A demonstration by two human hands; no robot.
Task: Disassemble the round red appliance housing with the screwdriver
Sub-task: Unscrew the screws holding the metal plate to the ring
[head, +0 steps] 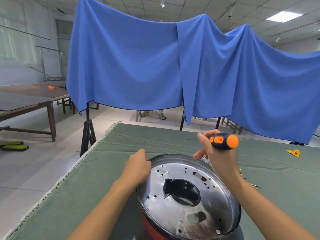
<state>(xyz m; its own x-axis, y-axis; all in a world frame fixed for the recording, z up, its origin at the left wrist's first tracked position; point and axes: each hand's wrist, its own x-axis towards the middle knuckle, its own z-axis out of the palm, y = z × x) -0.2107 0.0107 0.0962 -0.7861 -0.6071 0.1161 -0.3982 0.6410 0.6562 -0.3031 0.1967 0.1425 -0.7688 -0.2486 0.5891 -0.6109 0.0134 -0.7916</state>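
Red appliance housing (pixel 152 227) at lower centre of frame, tilted on green-clothed counter (pixel 103 179), bare metal base plate (pixel 187 193) facing camera. Large dark cutout mid-plate, smaller hole lower right, scattered screw holes, a few screws visible near the rim. Red wall showing only at bottom edge.

Left hand (pixel 137 168) on upper-left rim of plate, fingers curled over the edge, gripping it. Right hand (pixel 213 153) just above upper-right rim, fingers wrapped round the screwdriver (pixel 223 141): dark handle, orange inserts, orange butt cap pointing right. Shaft and tip hidden behind the hand; contact with a screw not discernible.

Small yellow scrap (pixel 293 152) on cloth at right edge of frame, well apart from housing. Some small bits on cloth just right of the right forearm, too small to identify.

Blue drape (pixel 155 66) on stands across the background. Wooden table (pixel 26 97) at left, orange item (pixel 51 87) on it. Someone's shoes (pixel 153 114) visible under the drape.
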